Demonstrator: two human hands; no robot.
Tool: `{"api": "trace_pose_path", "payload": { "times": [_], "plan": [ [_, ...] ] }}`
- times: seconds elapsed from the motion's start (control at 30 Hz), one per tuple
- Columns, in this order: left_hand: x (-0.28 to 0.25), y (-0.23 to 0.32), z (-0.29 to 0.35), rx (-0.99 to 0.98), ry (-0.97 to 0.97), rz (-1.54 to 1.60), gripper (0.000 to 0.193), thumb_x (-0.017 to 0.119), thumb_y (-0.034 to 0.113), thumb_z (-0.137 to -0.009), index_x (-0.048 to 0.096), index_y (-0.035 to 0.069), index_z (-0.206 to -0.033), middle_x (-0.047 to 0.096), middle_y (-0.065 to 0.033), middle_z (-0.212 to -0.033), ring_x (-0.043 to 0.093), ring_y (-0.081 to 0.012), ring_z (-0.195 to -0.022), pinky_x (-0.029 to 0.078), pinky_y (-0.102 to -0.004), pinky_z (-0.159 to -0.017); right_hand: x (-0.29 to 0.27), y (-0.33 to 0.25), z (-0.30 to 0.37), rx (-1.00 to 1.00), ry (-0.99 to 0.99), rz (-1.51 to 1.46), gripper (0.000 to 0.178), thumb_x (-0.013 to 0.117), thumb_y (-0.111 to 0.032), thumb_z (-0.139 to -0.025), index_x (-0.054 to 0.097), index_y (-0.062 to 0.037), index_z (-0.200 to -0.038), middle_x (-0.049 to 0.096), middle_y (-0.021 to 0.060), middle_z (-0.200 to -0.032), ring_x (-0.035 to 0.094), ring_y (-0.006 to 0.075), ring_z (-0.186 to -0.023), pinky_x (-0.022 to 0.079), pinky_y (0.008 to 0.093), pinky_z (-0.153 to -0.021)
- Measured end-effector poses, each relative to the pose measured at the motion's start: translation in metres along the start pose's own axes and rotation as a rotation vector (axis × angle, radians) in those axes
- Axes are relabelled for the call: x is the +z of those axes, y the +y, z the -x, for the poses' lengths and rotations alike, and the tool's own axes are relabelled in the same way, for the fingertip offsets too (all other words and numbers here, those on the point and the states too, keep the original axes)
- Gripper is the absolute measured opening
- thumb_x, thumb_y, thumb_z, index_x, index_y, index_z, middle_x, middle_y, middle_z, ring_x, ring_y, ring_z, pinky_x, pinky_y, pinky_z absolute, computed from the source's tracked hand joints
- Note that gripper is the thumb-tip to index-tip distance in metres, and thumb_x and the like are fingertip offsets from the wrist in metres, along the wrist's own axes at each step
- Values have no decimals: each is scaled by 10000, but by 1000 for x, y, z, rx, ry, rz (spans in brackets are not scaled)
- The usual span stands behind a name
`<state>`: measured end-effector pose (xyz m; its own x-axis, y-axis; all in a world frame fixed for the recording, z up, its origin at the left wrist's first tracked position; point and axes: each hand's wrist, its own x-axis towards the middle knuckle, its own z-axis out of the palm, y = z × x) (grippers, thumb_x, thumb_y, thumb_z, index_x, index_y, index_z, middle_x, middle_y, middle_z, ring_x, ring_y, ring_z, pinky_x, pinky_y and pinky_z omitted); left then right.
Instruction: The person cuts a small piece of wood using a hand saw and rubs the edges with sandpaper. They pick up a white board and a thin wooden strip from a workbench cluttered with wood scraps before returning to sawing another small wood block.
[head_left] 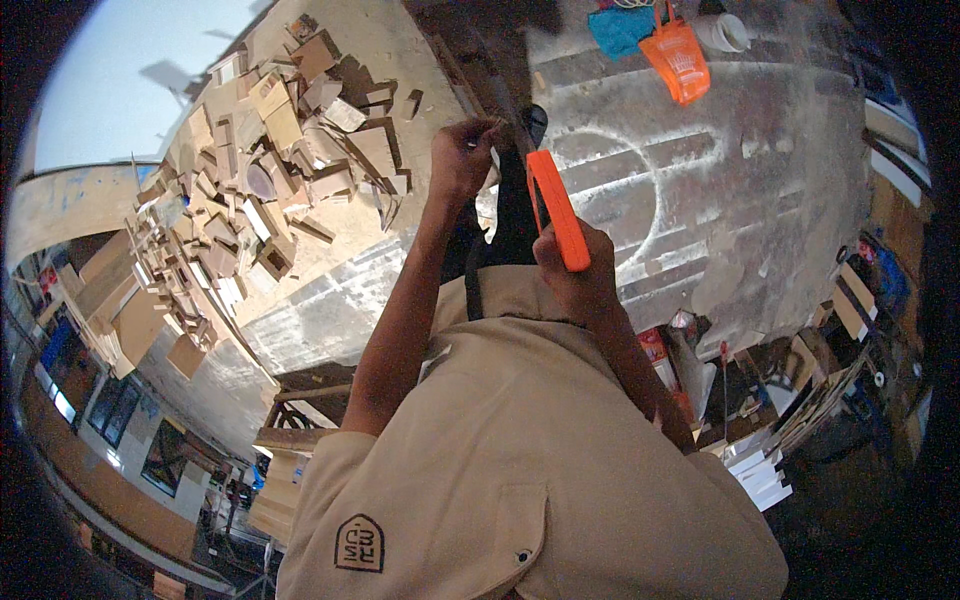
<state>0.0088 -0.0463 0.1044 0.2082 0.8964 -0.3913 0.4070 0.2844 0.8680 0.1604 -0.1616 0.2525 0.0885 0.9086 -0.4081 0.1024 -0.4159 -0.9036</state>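
Bright orange tool (558,210) in right hand (575,280); tan shirt (520,470) with dark outlined badge (359,543) and dark button; black strap (478,270); pale brown wood offcuts (250,190); grey floor (760,200) with white chalky arc and streaks; orange bag (678,58); teal cloth (620,28); white boards (760,475)

The single head view is a wide fisheye worn on the person's head, looking steeply down along the chest and the beige shirt (520,470), which fills the lower middle close to the lens. Both raised hands sit near the centre. The dusty concrete floor (760,200) lies far below. Straight edges bend toward the dark rim.
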Motion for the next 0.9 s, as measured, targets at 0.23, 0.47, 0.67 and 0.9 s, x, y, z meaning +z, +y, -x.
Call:
{"api": "trace_pose_path", "payload": {
  "times": [0.23, 0.47, 0.67, 0.9],
  "plan": [
    [4, -15, -3, -62, -29, -46, 264, 666, 207, -918, 738, -32, -1003, 735, -164, -822, 692, -198, -723, 534, -343, -713, -5, 13, -4, 103, -34, -24, 351, 650, -364, -966, 560, -58, -819, 516, -21, -621, 494, 77, -518, 413, 274, -477],
    [2, -47, 5, -312, -88, 363, 314, 635, 254, -967, 716, -49, -965, 663, -50, -766, 605, -126, -672, 495, -290, -645, 6, 4, -10, -13, -18, -28, 326, 657, -333, -965, 564, -63, -808, 497, -35, -611, 468, 67, -506, 389, 261, -462],
    [-16, -35, 30, -137, -151, 561, 342, 617, 315, -991, 660, -9, -1092, 620, -21, -944, 574, -106, -845, 482, -274, -732, 7, 3, 2, 1, 45, -15, 299, 658, -302, -964, 569, -65, -803, 492, -43, -595, 479, 70, -511, 391, 256, -469],
    [-32, 40, 58, -136, -91, 617, 246, 566, 241, -1021, 609, 9, -1092, 608, -31, -1005, 569, -113, -916, 481, -271, -823, 5, 3, -11, 21, 151, 41, 226, 703, -258, -935, 634, -47, -891, 542, -27, -652, 502, 73, -554, 408, 265, -498]
  ]
}}
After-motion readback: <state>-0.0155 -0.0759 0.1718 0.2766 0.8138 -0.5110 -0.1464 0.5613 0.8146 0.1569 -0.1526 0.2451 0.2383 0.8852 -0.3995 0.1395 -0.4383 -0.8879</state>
